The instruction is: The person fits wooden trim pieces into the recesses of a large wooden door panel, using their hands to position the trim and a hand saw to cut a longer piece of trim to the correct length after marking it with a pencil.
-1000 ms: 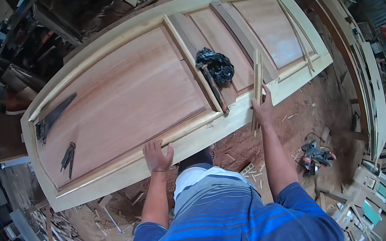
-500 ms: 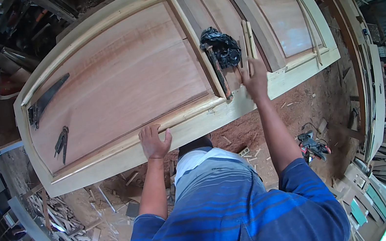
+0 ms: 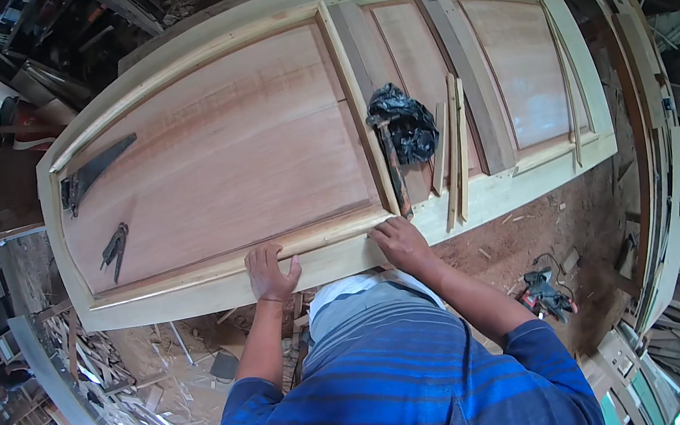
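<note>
A pale wooden door (image 3: 200, 145) with inset panels lies in front of me. My left hand (image 3: 274, 272) rests on the near moulding, thumb apart from the fingers. My right hand (image 3: 402, 244) rests farther along that edge, fingers loosely bent over the moulding, just below a rusty hammer-like tool (image 3: 395, 172). A crumpled black plastic bag (image 3: 406, 125) covers part of that tool. Several loose wooden strips (image 3: 460, 152) lie right of the bag. On the large panel are a dark saw-like tool (image 3: 98, 170) and dark pincers (image 3: 116, 248).
A power tool with red parts and a cord (image 3: 547, 296) sits on the dirt floor at the lower right. Long boards (image 3: 655, 168) stand stacked along the right side. Scrap wood (image 3: 124, 373) is strewn at the lower left, and dark clutter fills the upper left.
My right hand has let go of the wooden strips, which now lie on the door, and has moved left and down to the near edge. My left hand stays on the moulding.
</note>
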Tool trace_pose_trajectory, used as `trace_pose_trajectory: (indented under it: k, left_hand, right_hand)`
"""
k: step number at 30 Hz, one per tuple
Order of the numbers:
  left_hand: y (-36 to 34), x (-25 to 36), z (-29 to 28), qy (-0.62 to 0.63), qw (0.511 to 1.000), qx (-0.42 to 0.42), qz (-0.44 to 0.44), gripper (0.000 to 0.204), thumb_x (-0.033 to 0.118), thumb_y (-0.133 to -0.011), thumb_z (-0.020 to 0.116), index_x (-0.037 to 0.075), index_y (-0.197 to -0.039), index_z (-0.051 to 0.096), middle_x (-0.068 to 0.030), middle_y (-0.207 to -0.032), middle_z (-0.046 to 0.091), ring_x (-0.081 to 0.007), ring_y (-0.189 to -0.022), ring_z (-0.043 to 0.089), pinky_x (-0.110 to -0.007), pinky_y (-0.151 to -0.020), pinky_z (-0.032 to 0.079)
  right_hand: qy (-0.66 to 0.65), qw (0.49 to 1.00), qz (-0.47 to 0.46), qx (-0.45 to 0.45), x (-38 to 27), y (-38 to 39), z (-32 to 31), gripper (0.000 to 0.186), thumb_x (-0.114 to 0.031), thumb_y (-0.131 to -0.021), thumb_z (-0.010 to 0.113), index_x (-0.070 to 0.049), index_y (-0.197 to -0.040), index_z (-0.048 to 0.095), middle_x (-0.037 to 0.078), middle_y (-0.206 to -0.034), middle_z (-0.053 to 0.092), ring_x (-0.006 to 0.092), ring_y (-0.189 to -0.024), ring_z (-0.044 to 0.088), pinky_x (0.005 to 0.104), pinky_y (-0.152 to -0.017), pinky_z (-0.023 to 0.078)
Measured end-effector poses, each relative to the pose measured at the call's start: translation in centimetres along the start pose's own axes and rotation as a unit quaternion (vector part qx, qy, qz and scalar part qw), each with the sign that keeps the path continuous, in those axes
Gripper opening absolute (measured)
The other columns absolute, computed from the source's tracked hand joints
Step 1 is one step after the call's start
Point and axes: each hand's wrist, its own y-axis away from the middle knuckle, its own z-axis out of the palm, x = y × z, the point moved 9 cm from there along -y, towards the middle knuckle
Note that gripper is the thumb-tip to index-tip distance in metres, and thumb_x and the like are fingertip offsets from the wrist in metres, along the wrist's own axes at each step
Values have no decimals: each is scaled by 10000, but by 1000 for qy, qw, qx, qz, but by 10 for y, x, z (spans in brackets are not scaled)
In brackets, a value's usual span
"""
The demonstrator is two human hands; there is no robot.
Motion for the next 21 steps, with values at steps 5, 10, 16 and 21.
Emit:
trace_pose_trajectory:
  k: [5, 10, 16, 21]
  left_hand:
    - [3, -4, 4, 0, 1000, -18, -19, 423, 323, -752, 777, 112, -1067, 589, -105, -1041, 601, -341, -1029, 568, -505, -940, 431]
    - [4, -15, -4, -26, 999, 1, -47, 440, 399, -773, 768, 107, -1057, 602, -110, -1052, 602, -349, -1041, 569, -513, -940, 439]
    - [10, -15, -6, -33, 998, -25, -49, 464, 456, -820, 739, 102, -1094, 621, -114, -1107, 613, -340, -1104, 569, -502, -993, 446]
    - [12, -12, -6, -35, 997, -61, -38, 479, 482, -867, 692, 97, -1141, 613, -118, -1140, 613, -329, -1129, 558, -483, -1008, 448]
  right_hand:
    - [42, 996, -8, -79, 4, -6, 16, 110, -99, -818, 607, -56, -882, 685, 108, -880, 643, 288, -914, 639, 422, -817, 519]
    - [53, 989, -27, -136, 0, -18, 16, 117, -110, -820, 612, -52, -888, 687, 139, -881, 657, 326, -933, 645, 460, -781, 547]
    - [111, 968, -134, -179, -23, -22, 19, 121, -159, -838, 647, -70, -915, 675, 129, -901, 673, 319, -948, 651, 455, -849, 513]
    - [106, 948, -167, -248, -19, -23, 38, 199, -181, -830, 667, -73, -991, 621, 140, -916, 693, 322, -942, 666, 460, -869, 505]
